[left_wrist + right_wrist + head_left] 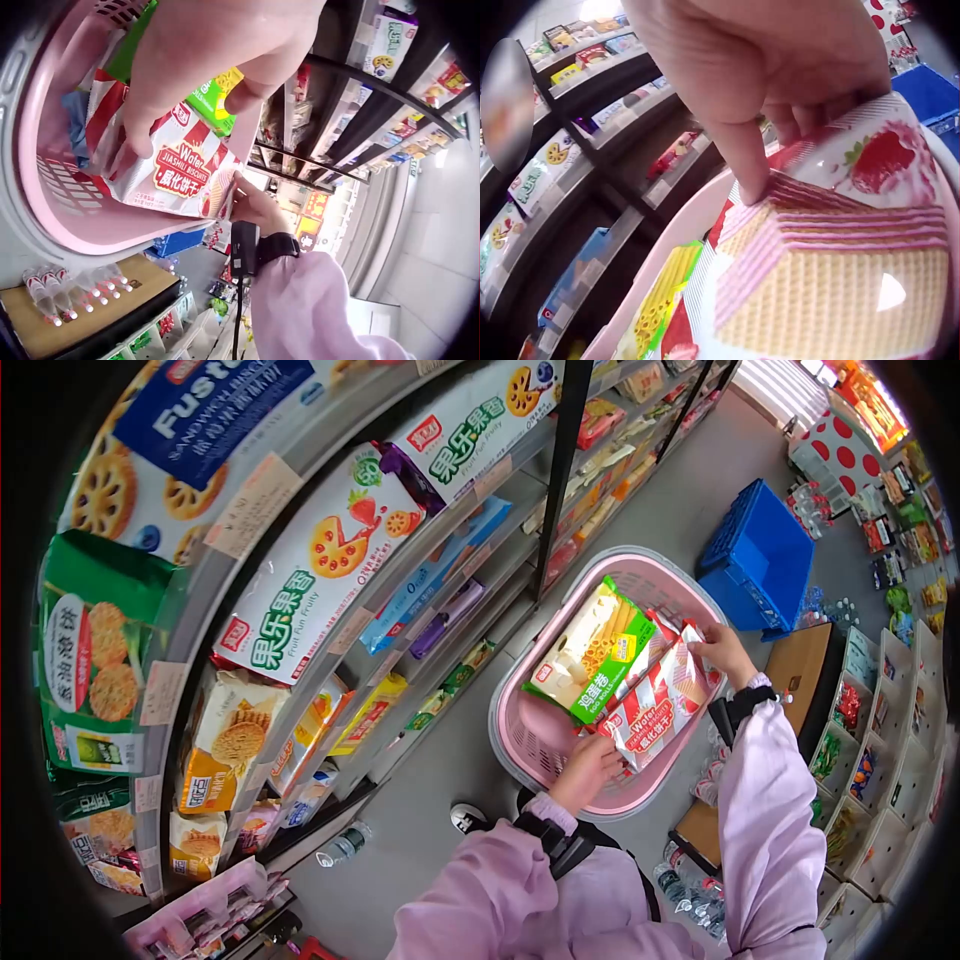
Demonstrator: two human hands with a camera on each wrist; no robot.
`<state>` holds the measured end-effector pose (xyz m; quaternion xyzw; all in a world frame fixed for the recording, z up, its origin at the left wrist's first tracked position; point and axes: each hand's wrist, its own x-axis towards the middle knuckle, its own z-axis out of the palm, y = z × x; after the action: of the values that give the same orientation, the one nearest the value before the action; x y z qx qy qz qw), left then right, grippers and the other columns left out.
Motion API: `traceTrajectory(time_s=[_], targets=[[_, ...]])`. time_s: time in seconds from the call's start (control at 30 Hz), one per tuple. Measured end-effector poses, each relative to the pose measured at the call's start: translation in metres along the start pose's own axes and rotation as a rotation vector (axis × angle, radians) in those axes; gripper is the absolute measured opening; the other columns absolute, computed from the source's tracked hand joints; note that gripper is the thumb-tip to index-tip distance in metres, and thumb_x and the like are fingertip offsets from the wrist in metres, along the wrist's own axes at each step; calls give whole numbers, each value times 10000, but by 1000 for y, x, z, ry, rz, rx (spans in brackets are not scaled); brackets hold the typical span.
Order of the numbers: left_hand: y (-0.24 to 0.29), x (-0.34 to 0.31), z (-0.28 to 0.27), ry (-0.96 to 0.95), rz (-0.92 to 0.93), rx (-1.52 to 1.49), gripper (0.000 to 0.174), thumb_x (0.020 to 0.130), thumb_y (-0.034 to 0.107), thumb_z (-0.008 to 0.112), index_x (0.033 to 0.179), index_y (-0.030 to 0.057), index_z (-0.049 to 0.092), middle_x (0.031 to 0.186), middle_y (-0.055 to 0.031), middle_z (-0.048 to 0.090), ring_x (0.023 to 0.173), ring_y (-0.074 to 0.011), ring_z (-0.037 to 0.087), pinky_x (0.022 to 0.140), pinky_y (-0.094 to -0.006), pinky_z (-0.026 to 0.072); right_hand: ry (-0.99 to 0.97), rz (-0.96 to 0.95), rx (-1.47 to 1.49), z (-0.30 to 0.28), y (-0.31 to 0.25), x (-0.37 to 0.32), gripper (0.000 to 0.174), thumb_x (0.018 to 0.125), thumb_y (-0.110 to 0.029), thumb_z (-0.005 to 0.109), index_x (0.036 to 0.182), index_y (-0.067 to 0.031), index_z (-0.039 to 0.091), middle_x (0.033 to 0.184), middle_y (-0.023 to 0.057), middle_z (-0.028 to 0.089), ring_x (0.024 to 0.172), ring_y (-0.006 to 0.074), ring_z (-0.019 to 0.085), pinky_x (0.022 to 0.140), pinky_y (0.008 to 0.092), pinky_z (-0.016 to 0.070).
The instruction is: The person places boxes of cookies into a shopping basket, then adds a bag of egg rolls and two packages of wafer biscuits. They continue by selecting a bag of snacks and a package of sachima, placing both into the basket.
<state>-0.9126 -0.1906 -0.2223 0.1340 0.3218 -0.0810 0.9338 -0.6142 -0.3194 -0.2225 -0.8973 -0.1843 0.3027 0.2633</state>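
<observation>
A red-and-white pack of wafer biscuits [650, 722] is held between both hands over the pink basket [513, 732]. My left hand [588, 772] grips its near left end; in the left wrist view a thumb lies across the printed front. At the far right end my right hand [726, 654] pinches the edge, the thumb pressing on the strawberry-and-wafer print in the right wrist view. Beside it in the basket lies a green-and-white pack of egg rolls [590, 643], partly overlapped by the wafer pack. Another red-striped wrapper shows between the two packs.
Shelves of biscuit packs [330, 555] run along the left side. A blue crate [757, 555] stands beyond the basket, and bins of wrapped sweets [850, 705] line the right. Plastic bottles [690, 897] stand by a cardboard box at the lower right; one bottle [343, 844] lies near the shelf.
</observation>
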Motion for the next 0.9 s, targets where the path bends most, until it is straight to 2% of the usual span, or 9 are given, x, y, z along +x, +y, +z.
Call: traceTrajectory(time_s=[0.23, 0.27, 0.4, 0.5, 0.57, 0.6, 0.63, 0.7, 0.9], targets=[[-17, 16, -9, 83, 72, -125, 218, 861, 179, 508, 1037, 52, 521, 1026, -67, 563, 939, -174, 533, 825, -317, 436, -105, -55, -39, 18, -29, 25, 430, 719, -152, 657, 1077, 45, 521, 919, 159, 597, 842, 236, 582, 741, 320, 454], [-18, 16, -10, 81, 83, -138, 214, 859, 173, 509, 1037, 55, 522, 1022, -63, 562, 940, -172, 531, 817, -317, 438, 31, -276, -60, 27, -19, 27, 484, 728, -148, 641, 1143, 38, 474, 1020, 207, 578, 949, 292, 570, 815, 342, 439], [-7, -3, -6, 21, 24, -62, 219, 860, 150, 515, 1057, 55, 515, 1050, -52, 548, 940, -166, 533, 797, -323, 449, 221, -408, -218, 27, -43, -6, 523, 759, -113, 586, 1230, 12, 397, 1139, 241, 510, 1071, 342, 501, 899, 353, 395], [-4, -30, -13, 23, 64, -36, 256, 868, 134, 504, 1107, 41, 499, 1082, -61, 536, 964, -177, 539, 798, -322, 456, 192, -449, -126, 28, -58, -53, 508, 762, -114, 592, 1222, 5, 413, 1149, 226, 508, 1078, 323, 496, 899, 352, 395], [-2, -53, -27, 12, 157, -30, 284, 877, 126, 494, 1144, 32, 485, 1103, -71, 530, 992, -187, 539, 805, -316, 458, 78, -346, 36, 38, -71, -93, 475, 775, -124, 602, 1203, -5, 437, 1127, 189, 527, 1048, 285, 515, 879, 342, 405], [10, -75, -25, 73, 128, 83, 319, 885, 124, 483, 1187, 25, 460, 1123, -90, 526, 1028, -200, 532, 828, -317, 458, -30, -344, 33, 45, -66, -106, 439, 815, -100, 589, 1220, -33, 434, 1122, 115, 520, 1064, 165, 486, 850, 288, 418], [15, -92, -32, 68, 144, 117, 307, 891, 129, 474, 1180, 26, 464, 1136, -97, 531, 1025, -205, 537, 836, -317, 458, -105, -306, -46, 47, -99, -135, 403, 815, -91, 582, 1194, -33, 461, 1109, 94, 536, 1029, 166, 506, 838, 276, 420], [24, -129, -50, 53, 182, 108, 298, 897, 124, 447, 1176, 19, 460, 1123, -116, 544, 1007, -220, 550, 851, -334, 457, -310, -217, 205, 70, -105, -166, 369, 798, -154, 602, 1130, -21, 510, 1100, 115, 549, 973, 203, 551, 795, 308, 445], [22, -237, -139, 247, 367, 20, 305, 873, 97, 429, 1156, -16, 448, 1066, -162, 557, 972, -249, 561, 865, -352, 451, -526, -478, 2, 149, -167, -242, 442, 789, -155, 607, 1192, -41, 465, 1115, 104, 547, 957, 204, 564, 785, 322, 460]])
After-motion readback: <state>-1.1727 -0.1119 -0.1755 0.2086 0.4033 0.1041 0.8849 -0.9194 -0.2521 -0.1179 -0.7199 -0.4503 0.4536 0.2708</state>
